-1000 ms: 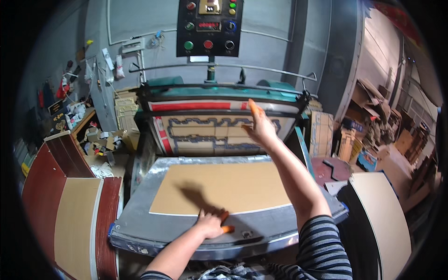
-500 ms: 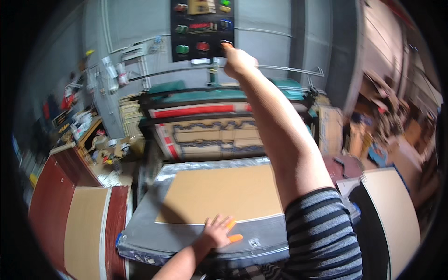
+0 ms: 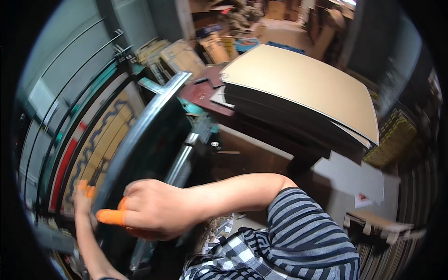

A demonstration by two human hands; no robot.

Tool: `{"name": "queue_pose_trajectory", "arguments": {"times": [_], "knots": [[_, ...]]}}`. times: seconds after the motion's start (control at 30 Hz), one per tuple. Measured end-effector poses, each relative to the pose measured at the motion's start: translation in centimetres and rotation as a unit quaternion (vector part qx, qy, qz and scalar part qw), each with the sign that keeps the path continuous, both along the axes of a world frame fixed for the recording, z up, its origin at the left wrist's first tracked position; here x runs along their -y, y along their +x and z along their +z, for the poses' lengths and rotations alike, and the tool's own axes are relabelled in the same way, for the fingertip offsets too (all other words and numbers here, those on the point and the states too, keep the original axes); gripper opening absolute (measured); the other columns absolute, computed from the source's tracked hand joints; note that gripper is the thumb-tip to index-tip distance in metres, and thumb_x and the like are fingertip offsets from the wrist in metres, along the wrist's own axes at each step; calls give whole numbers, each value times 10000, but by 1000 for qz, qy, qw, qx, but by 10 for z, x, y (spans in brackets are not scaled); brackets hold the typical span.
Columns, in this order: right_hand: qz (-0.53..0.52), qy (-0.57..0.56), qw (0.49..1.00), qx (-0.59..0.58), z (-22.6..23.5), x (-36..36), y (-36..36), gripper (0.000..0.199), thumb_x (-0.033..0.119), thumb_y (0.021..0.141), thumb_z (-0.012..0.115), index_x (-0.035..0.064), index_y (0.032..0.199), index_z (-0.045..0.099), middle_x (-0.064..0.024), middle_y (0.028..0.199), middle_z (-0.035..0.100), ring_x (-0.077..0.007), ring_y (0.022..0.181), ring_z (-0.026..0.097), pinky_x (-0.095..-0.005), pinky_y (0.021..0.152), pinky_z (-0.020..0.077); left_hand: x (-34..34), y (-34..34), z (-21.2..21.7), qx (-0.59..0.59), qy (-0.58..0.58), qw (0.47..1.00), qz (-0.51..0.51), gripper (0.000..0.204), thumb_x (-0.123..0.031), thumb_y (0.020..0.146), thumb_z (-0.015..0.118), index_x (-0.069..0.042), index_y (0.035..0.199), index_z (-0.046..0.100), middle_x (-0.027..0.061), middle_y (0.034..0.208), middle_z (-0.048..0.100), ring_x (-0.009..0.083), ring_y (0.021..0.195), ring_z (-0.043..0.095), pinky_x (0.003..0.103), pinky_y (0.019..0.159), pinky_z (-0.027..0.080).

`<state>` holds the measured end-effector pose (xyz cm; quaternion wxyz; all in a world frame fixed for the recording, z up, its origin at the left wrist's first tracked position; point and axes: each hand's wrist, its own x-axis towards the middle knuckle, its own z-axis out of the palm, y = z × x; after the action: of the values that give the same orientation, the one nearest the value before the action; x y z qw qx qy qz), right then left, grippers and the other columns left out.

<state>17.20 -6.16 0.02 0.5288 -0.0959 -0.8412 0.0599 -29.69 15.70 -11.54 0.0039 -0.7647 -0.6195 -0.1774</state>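
My right hand (image 3: 156,207) is in front of me with its fingers curled in and the orange-covered thumb pointing left. I see nothing in it. Farther left, my left hand (image 3: 83,200) reaches up with orange covers on some fingertips. Its fingers look stretched out, close to the edge of the press's flat platen (image 3: 135,128), which stands tilted up. Facing the platen is a tan die board (image 3: 100,144) with dark wavy lines, partly hidden by the platen. A red strip (image 3: 65,165) runs along the press beside it.
A tall stack of tan board sheets (image 3: 303,88) stands at the right, beyond a dark red table (image 3: 210,88). White sheet scraps (image 3: 350,175) lie at the lower right. Wooden boards (image 3: 182,56) lean at the back, and a metal bar (image 3: 182,163) runs beside the platen.
My view has turned to the right. The platen that lay flat with a tan sheet is now tilted up. My right hand has come down from the control panel; my left has left the platen's near part.
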Motion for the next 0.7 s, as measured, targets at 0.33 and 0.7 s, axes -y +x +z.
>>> {"name": "queue_pose_trajectory", "arguments": {"times": [0.33, 0.7], "knots": [[-285, -377, 873, 120, -202, 80, 135, 421, 210, 853, 638, 75, 1245, 566, -147, 917, 646, -330, 823, 638, -404, 709, 522, 186, 247, 66, 97, 184, 936, -283, 183, -84, 852, 663, 3, 1014, 656, 152, 983, 646, 315, 926, 620, 380, 834, 481], [-276, -367, 859, 227, -221, 67, 133, 366, 170, 789, 650, 58, 1138, 632, -155, 883, 649, -327, 787, 640, -423, 680, 517, 273, 256, 27, 87, 216, 943, -238, 226, -133, 729, 763, 0, 888, 673, 117, 899, 676, 306, 847, 645, 381, 780, 502]]}}
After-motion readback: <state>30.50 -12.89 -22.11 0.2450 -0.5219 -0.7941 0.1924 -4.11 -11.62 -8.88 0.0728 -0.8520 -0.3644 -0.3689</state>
